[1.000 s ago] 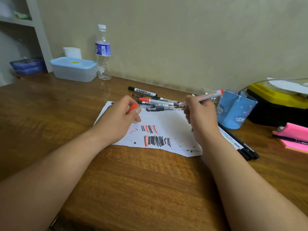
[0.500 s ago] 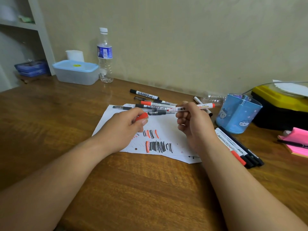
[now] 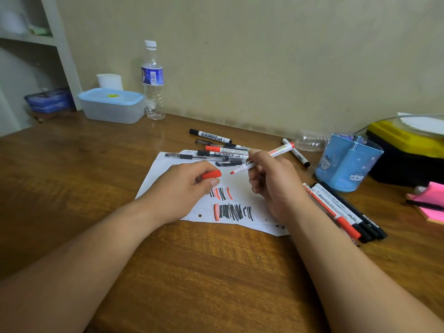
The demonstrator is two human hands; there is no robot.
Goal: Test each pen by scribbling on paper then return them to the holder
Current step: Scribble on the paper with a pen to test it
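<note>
My right hand (image 3: pixel 274 186) grips an uncapped red whiteboard marker (image 3: pixel 278 150), its tip pointing left above the paper. My left hand (image 3: pixel 182 191) pinches the marker's red cap (image 3: pixel 211 174) a short way from that tip. Under both hands lies a white paper sheet (image 3: pixel 240 186) with red and black scribbles. Several pens and markers (image 3: pixel 221 152) lie loose at the paper's far edge, and another row of markers (image 3: pixel 341 210) lies right of my right wrist. The blue pen holder (image 3: pixel 348 164) stands at the right, with no pens sticking out above its rim.
A plastic water bottle (image 3: pixel 152 80) and a lidded plastic box (image 3: pixel 111 104) stand at the back left by a shelf. A yellow and black case (image 3: pixel 408 150) sits behind the holder. Pink sticky notes (image 3: pixel 430 203) with a pen lie at the right edge.
My right hand has turned the marker so its tip faces left toward the cap and now sits over the paper. My left hand keeps the red cap, shifted slightly right.
</note>
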